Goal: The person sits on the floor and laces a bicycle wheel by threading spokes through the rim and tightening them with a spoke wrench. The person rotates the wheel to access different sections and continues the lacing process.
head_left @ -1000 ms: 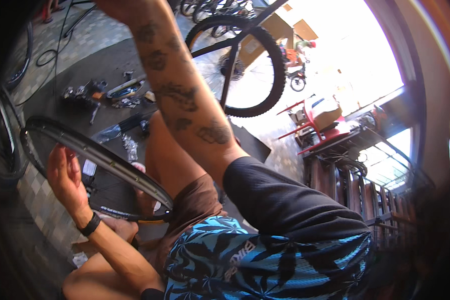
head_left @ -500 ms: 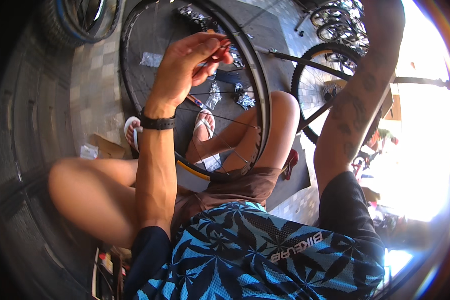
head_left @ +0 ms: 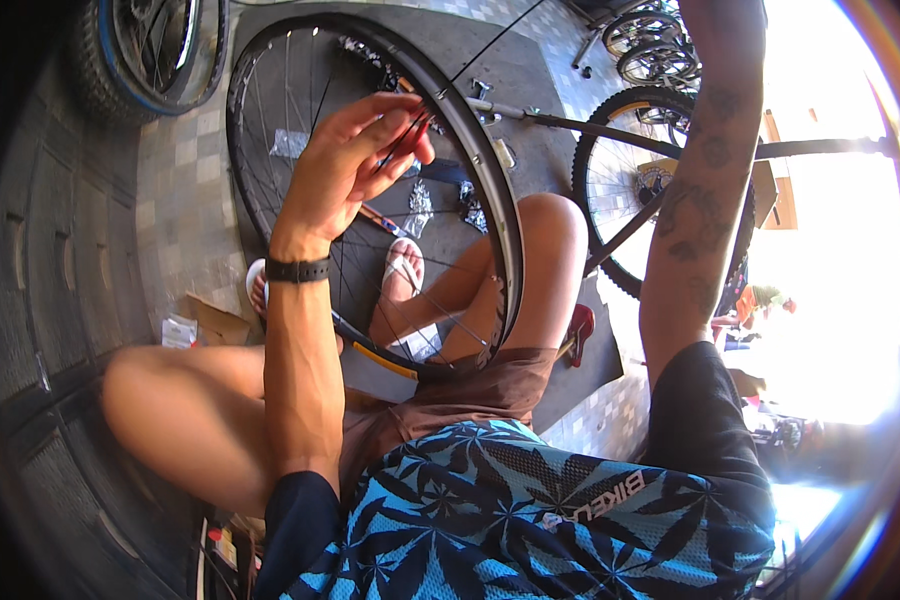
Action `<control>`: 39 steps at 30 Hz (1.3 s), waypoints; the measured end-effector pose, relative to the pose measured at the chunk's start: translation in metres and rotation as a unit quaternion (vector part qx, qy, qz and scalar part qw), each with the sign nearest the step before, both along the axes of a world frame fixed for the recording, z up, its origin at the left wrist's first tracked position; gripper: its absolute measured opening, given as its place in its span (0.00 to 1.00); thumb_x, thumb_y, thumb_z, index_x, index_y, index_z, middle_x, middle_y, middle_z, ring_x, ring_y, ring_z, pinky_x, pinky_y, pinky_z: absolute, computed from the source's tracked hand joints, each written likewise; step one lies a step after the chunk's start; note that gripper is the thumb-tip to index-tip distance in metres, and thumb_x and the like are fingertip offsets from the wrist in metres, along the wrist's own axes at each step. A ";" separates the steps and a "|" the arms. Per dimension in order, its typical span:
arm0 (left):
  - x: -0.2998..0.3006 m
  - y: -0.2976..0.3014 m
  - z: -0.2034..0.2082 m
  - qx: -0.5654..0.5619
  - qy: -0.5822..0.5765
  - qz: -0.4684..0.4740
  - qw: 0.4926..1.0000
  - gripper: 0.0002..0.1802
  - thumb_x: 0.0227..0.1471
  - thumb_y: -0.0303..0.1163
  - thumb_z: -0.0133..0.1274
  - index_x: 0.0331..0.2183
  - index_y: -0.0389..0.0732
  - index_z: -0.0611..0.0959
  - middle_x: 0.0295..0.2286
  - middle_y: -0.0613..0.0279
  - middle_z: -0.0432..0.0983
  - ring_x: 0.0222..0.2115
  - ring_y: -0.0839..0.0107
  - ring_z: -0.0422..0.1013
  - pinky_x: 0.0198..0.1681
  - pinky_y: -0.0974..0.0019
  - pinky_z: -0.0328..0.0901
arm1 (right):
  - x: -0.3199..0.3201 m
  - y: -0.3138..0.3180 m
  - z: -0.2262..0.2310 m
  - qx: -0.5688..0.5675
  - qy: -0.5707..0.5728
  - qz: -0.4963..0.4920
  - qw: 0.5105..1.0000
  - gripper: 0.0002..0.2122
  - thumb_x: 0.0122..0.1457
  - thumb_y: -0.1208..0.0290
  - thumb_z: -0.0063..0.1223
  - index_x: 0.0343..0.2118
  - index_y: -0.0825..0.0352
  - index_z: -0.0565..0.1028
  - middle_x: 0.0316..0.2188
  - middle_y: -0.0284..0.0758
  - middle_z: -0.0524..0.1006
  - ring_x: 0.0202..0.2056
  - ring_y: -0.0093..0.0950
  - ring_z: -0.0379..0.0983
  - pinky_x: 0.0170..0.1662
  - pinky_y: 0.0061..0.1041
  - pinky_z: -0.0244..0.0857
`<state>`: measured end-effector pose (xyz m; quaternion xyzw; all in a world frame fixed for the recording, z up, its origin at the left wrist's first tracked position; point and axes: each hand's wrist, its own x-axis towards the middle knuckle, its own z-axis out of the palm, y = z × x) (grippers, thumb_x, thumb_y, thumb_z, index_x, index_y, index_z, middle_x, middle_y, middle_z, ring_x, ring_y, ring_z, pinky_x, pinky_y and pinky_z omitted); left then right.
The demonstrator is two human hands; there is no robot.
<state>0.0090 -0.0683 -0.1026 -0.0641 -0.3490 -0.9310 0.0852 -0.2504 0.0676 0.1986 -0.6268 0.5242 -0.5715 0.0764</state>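
My left hand (head_left: pixel 355 160), with a black band on its wrist, is raised in front of a bicycle wheel rim (head_left: pixel 470 150). Its thumb and fingers are pinched around a small dark red piece (head_left: pixel 420 128), too covered to name. A thin black spoke (head_left: pixel 495 42) slants from beside the rim up to the top edge; a dark line near my fingertips seems to continue it. The black rim stands tilted over my legs, with several spokes inside it and a yellow strip (head_left: pixel 385 361) low on it. My right forearm (head_left: pixel 715 180) reaches up at the right; its hand is beyond the top edge.
A bicycle with a knobby-tyred wheel (head_left: pixel 582 180) lies beyond my knee. On a dark mat (head_left: pixel 560 400) are bags of small parts (head_left: pixel 419 207). Spare wheels (head_left: pixel 155 60) lean at the far left. A cardboard box (head_left: pixel 215 322) sits by my left knee.
My left hand has shifted left and slightly down, still pinched. The rim has moved a little left and down. My right forearm has moved left, and the slanting spoke shows more clearly.
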 end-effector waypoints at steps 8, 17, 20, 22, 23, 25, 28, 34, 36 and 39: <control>0.005 0.000 -0.002 0.017 -0.004 0.010 1.000 0.16 0.66 0.38 0.59 0.50 0.39 0.83 0.34 0.55 0.83 0.31 0.78 0.76 0.29 0.84 0.68 | 0.041 0.000 -0.013 0.000 -0.165 0.228 0.960 0.20 0.71 0.73 0.46 0.65 0.66 0.67 0.40 0.30 0.76 0.36 0.22 0.69 0.40 0.22 0.68; 0.005 0.002 -0.003 0.012 0.007 0.007 1.000 0.16 0.66 0.38 0.59 0.51 0.40 0.83 0.34 0.56 0.83 0.33 0.78 0.78 0.30 0.84 0.70 | 0.031 -0.013 -0.013 0.001 -0.322 0.308 0.895 0.11 0.73 0.70 0.43 0.52 0.65 0.74 0.33 0.26 0.77 0.36 0.24 0.68 0.45 0.29 0.66; 0.005 0.003 -0.002 0.008 0.002 0.013 1.000 0.17 0.66 0.38 0.59 0.51 0.40 0.83 0.35 0.56 0.83 0.34 0.77 0.79 0.32 0.83 0.71 | 0.033 -0.012 -0.009 0.035 -0.346 0.334 0.876 0.10 0.73 0.70 0.44 0.49 0.64 0.75 0.34 0.27 0.77 0.38 0.25 0.69 0.45 0.29 0.66; 0.005 0.003 -0.001 0.013 0.012 0.009 1.000 0.17 0.66 0.38 0.59 0.52 0.39 0.83 0.35 0.56 0.83 0.35 0.76 0.79 0.33 0.83 0.72 | 0.031 -0.010 -0.007 0.034 -0.351 0.327 0.877 0.10 0.73 0.70 0.44 0.49 0.64 0.76 0.35 0.28 0.77 0.40 0.25 0.70 0.47 0.29 0.66; 0.005 0.004 -0.001 0.011 0.013 0.013 1.000 0.17 0.67 0.38 0.58 0.52 0.39 0.83 0.35 0.56 0.83 0.34 0.76 0.79 0.33 0.83 0.72 | 0.028 -0.007 -0.006 0.038 -0.355 0.321 0.877 0.10 0.72 0.70 0.44 0.49 0.64 0.76 0.36 0.28 0.77 0.40 0.25 0.70 0.47 0.29 0.66; 0.006 0.006 0.000 0.010 0.012 0.023 1.000 0.17 0.67 0.38 0.58 0.52 0.39 0.83 0.35 0.55 0.83 0.34 0.76 0.79 0.31 0.83 0.71 | 0.022 0.001 -0.004 0.038 -0.362 0.310 0.878 0.09 0.72 0.70 0.45 0.49 0.64 0.76 0.37 0.29 0.77 0.42 0.25 0.70 0.48 0.29 0.67; 0.006 0.006 0.001 -0.011 0.002 0.036 0.999 0.18 0.68 0.39 0.57 0.53 0.39 0.82 0.35 0.54 0.82 0.28 0.79 0.73 0.20 0.84 0.58 | 0.011 0.016 0.001 0.046 -0.382 0.291 0.876 0.09 0.72 0.70 0.45 0.49 0.63 0.76 0.39 0.29 0.77 0.44 0.26 0.70 0.50 0.29 0.67; 0.007 0.004 -0.002 -0.015 0.042 0.030 0.999 0.16 0.68 0.37 0.56 0.52 0.39 0.83 0.35 0.54 0.83 0.27 0.80 0.73 0.19 0.83 0.58 | -0.002 0.037 0.015 0.084 -0.461 0.298 0.831 0.08 0.71 0.70 0.46 0.48 0.62 0.76 0.42 0.31 0.77 0.49 0.27 0.71 0.53 0.29 0.67; 0.007 0.006 -0.004 -0.015 0.032 0.038 0.999 0.16 0.68 0.37 0.56 0.52 0.39 0.83 0.35 0.53 0.83 0.27 0.80 0.73 0.19 0.83 0.58 | -0.006 0.043 0.020 0.082 -0.541 0.329 0.770 0.08 0.71 0.70 0.47 0.48 0.62 0.76 0.43 0.32 0.77 0.51 0.27 0.71 0.54 0.29 0.67; 0.005 0.007 -0.007 -0.014 0.042 0.046 0.998 0.17 0.68 0.37 0.56 0.52 0.37 0.83 0.35 0.52 0.84 0.28 0.80 0.73 0.19 0.82 0.58 | -0.018 0.051 0.024 0.059 -0.660 0.371 0.651 0.08 0.71 0.70 0.47 0.47 0.62 0.77 0.45 0.33 0.77 0.53 0.28 0.71 0.56 0.29 0.67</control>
